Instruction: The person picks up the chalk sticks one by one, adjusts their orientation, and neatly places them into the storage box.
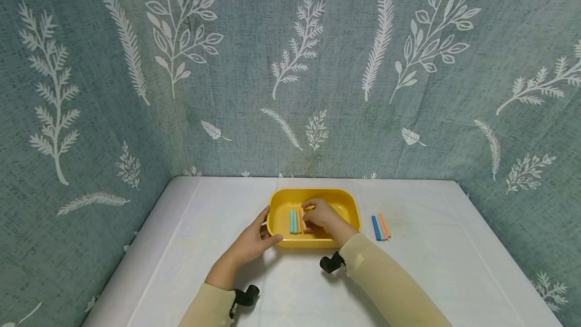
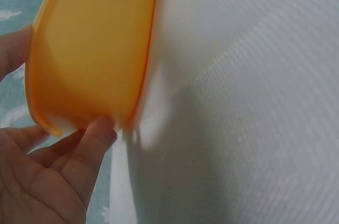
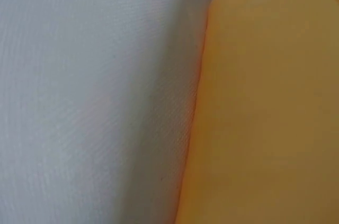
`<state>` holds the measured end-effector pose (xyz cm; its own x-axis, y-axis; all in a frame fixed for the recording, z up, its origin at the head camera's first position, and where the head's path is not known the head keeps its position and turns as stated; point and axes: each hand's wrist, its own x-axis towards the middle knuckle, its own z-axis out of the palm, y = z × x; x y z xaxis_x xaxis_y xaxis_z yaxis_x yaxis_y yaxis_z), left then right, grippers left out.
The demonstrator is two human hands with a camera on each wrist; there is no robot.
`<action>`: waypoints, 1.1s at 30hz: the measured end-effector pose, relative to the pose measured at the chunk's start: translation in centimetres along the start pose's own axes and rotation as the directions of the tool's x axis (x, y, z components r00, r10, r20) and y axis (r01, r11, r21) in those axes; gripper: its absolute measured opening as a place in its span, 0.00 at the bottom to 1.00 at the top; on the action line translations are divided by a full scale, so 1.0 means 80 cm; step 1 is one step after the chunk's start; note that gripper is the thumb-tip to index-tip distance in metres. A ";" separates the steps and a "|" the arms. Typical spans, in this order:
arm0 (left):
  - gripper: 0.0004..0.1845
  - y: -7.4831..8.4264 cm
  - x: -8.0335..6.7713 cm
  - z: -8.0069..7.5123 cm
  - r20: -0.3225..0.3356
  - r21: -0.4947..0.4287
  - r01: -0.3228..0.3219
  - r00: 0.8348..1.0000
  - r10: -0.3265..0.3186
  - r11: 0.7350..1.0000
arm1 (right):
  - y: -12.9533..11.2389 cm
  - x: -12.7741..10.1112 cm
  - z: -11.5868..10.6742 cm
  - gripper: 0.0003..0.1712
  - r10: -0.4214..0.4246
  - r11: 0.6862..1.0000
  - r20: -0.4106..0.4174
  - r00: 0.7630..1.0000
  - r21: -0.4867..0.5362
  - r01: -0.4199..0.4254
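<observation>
Tray (image 1: 308,243), glossy, rounded, grasped by left hand (image 1: 251,242); right hand (image 1: 323,216) near sticks (image 1: 292,222), grip unclear.

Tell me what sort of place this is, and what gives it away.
Probably a staged recording booth: leaf-print fabric screens the back and both sides of a white-covered table, and black devices sit at both wrists.
</observation>
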<state>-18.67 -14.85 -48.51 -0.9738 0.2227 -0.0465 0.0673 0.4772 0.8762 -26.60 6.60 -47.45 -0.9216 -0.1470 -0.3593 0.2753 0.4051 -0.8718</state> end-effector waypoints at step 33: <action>0.50 0.000 0.000 0.001 0.002 0.016 -0.013 1.000 0.013 1.000 | -0.005 -0.013 -0.019 0.17 -0.067 0.996 0.017 0.998 0.060 0.066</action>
<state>-18.65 -14.74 -48.53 -0.9724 0.2305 -0.0360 0.0835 0.4881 0.8688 -26.17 7.94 -46.23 -0.9333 -0.1888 -0.3055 0.2298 0.3399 -0.9120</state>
